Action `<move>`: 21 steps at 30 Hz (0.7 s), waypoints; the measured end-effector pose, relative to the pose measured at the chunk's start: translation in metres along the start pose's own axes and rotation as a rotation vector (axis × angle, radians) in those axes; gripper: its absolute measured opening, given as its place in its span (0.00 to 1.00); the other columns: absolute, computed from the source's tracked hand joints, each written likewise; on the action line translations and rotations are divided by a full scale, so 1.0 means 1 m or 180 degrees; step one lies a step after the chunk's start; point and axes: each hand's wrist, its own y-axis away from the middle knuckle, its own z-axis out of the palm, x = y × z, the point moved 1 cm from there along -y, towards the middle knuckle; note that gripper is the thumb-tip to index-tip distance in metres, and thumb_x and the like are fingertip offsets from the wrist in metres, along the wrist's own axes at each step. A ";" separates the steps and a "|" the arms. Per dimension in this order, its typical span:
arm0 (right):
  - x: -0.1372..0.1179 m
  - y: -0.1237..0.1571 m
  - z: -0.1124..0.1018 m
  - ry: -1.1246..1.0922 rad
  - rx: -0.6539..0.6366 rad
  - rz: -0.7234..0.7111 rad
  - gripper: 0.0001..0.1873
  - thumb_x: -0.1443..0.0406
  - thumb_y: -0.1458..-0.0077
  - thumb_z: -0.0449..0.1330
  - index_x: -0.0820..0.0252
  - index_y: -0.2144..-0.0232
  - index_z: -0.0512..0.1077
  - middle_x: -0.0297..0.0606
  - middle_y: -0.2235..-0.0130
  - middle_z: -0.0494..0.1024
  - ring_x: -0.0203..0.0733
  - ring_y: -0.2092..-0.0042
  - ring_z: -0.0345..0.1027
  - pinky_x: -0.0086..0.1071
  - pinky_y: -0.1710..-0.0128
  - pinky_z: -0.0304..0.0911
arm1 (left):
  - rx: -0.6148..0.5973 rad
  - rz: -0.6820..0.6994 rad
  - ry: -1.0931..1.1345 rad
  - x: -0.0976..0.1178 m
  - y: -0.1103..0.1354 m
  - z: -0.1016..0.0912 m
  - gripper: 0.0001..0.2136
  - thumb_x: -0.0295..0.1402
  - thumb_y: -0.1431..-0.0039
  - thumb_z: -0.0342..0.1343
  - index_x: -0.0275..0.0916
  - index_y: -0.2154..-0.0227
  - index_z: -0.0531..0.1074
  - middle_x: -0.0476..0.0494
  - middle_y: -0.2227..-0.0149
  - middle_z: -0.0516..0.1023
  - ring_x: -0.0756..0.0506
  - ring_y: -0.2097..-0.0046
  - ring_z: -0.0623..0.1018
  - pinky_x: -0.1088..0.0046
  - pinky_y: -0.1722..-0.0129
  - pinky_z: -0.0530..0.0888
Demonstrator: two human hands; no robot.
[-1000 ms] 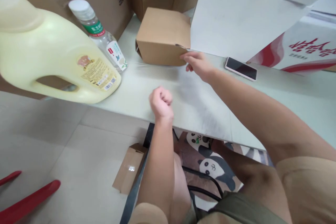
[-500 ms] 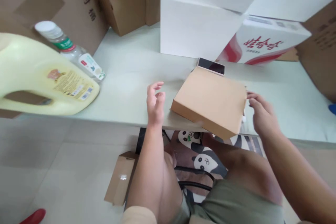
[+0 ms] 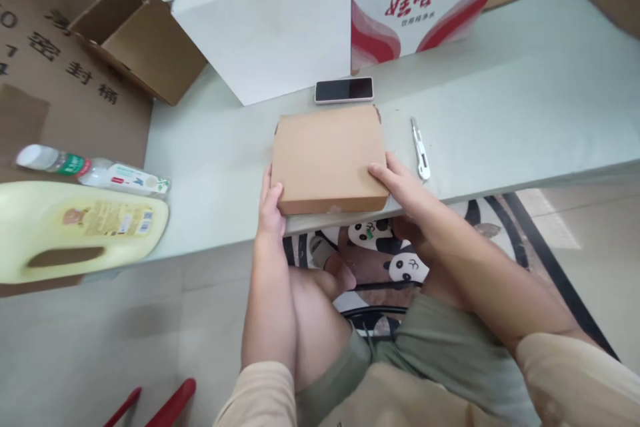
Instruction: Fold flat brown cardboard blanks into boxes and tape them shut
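Observation:
A closed, flat cardboard box [image 3: 327, 157] lies at the front edge of the table, between my two hands. My left hand [image 3: 271, 203] grips its left side, thumb near the front corner. On the right side, my right hand [image 3: 397, 180] holds the box with the thumb on the lid and the fingers down the side, partly hidden. Just behind the box is a phone [image 3: 344, 89] with a dark screen. A white utility knife [image 3: 421, 150] rests on the table to the right of my right hand.
White boxes [image 3: 280, 40] and a red-and-white carton [image 3: 425, 7] stand at the back. An open cardboard box [image 3: 145, 40] is at the back left. On the left are a clear bottle [image 3: 110, 175] and a yellow jug [image 3: 85, 230]. A panda-patterned mat [image 3: 370, 260] lies below.
My left hand has come onto the box's left side, and my right hand now grips its right side. The box has turned square to the table edge, uncovering the knife. The view has shifted.

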 end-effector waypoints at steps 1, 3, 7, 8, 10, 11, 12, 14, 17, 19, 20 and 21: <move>0.001 0.002 0.000 -0.0004 -0.0077 -0.0099 0.36 0.48 0.43 0.59 0.52 0.37 0.60 0.43 0.35 0.70 0.57 0.32 0.61 0.58 0.30 0.57 | 0.0010 0.0036 0.0006 0.001 0.001 0.001 0.31 0.52 0.52 0.63 0.48 0.45 0.71 0.42 0.39 0.74 0.35 0.34 0.70 0.54 0.33 0.66; 0.005 0.003 0.001 -0.0002 -0.0251 -0.0353 0.37 0.47 0.42 0.57 0.49 0.34 0.59 0.39 0.32 0.66 0.57 0.30 0.56 0.58 0.29 0.54 | 0.0038 0.0246 -0.0024 0.001 0.004 0.005 0.31 0.52 0.52 0.63 0.47 0.45 0.71 0.43 0.40 0.74 0.35 0.34 0.70 0.56 0.33 0.65; 0.016 -0.002 -0.005 -0.0163 -0.0458 -0.0720 0.44 0.44 0.44 0.58 0.46 0.30 0.51 0.35 0.28 0.58 0.54 0.28 0.53 0.55 0.28 0.52 | 0.0104 0.0859 -0.0162 0.000 0.009 0.013 0.35 0.53 0.55 0.62 0.48 0.42 0.67 0.42 0.39 0.71 0.35 0.34 0.68 0.57 0.33 0.63; 0.019 -0.003 -0.009 -0.0187 -0.0487 -0.0798 0.46 0.44 0.45 0.59 0.47 0.30 0.49 0.36 0.27 0.55 0.54 0.28 0.51 0.55 0.28 0.53 | 0.0108 0.0933 -0.0185 -0.001 0.010 0.015 0.36 0.53 0.56 0.63 0.49 0.42 0.66 0.42 0.38 0.70 0.35 0.34 0.68 0.57 0.33 0.64; 0.025 -0.007 -0.017 -0.0185 -0.0507 -0.1062 0.51 0.43 0.48 0.62 0.48 0.30 0.46 0.39 0.26 0.51 0.54 0.27 0.49 0.54 0.28 0.52 | 0.0121 0.0989 -0.0236 -0.003 0.011 0.017 0.38 0.52 0.59 0.66 0.51 0.43 0.64 0.43 0.40 0.69 0.35 0.36 0.68 0.57 0.35 0.65; 0.028 -0.008 -0.020 -0.0169 -0.0498 -0.1241 0.54 0.43 0.50 0.64 0.49 0.30 0.44 0.41 0.26 0.50 0.55 0.27 0.49 0.54 0.28 0.51 | 0.0131 0.1011 -0.0242 -0.004 0.012 0.019 0.39 0.52 0.62 0.68 0.51 0.44 0.64 0.43 0.43 0.70 0.36 0.38 0.70 0.57 0.36 0.66; 0.030 -0.009 -0.023 -0.0150 -0.0472 -0.1425 0.56 0.41 0.52 0.65 0.49 0.30 0.44 0.43 0.26 0.50 0.55 0.27 0.48 0.54 0.28 0.50 | 0.0152 0.1053 -0.0217 -0.004 0.013 0.020 0.38 0.51 0.63 0.69 0.51 0.46 0.63 0.44 0.46 0.70 0.37 0.40 0.71 0.57 0.37 0.67; 0.034 -0.009 -0.026 -0.0137 -0.0407 -0.1679 0.57 0.37 0.55 0.65 0.48 0.32 0.45 0.44 0.27 0.50 0.56 0.27 0.46 0.55 0.27 0.47 | 0.0228 0.1198 -0.0094 -0.002 0.015 0.022 0.35 0.52 0.64 0.69 0.50 0.52 0.64 0.46 0.52 0.71 0.39 0.45 0.73 0.58 0.40 0.69; 0.036 -0.005 -0.025 -0.0242 -0.0267 -0.1772 0.55 0.30 0.55 0.56 0.48 0.34 0.48 0.44 0.28 0.52 0.55 0.26 0.44 0.54 0.27 0.44 | 0.0415 0.1474 -0.0051 0.004 0.020 0.028 0.29 0.56 0.60 0.65 0.48 0.58 0.64 0.47 0.53 0.71 0.40 0.44 0.72 0.60 0.41 0.69; 0.035 -0.002 -0.024 -0.0274 -0.0170 -0.1799 0.55 0.27 0.55 0.51 0.48 0.35 0.48 0.43 0.29 0.55 0.54 0.26 0.46 0.54 0.27 0.45 | 0.0485 0.1621 -0.0147 0.009 0.024 0.033 0.29 0.58 0.58 0.62 0.48 0.57 0.64 0.46 0.47 0.71 0.39 0.40 0.70 0.59 0.38 0.67; 0.034 -0.001 -0.023 -0.0261 -0.0131 -0.1829 0.55 0.27 0.55 0.49 0.47 0.35 0.47 0.42 0.29 0.56 0.53 0.27 0.47 0.53 0.27 0.45 | 0.0500 0.1672 -0.0196 0.011 0.025 0.035 0.29 0.59 0.57 0.61 0.49 0.56 0.64 0.46 0.44 0.70 0.38 0.38 0.68 0.59 0.37 0.66; 0.033 0.000 -0.023 -0.0237 -0.0106 -0.1866 0.54 0.27 0.55 0.49 0.46 0.35 0.47 0.41 0.29 0.56 0.53 0.26 0.47 0.53 0.27 0.46 | 0.0513 0.1709 -0.0255 0.014 0.027 0.037 0.30 0.60 0.57 0.60 0.51 0.53 0.64 0.46 0.41 0.68 0.38 0.36 0.67 0.58 0.36 0.65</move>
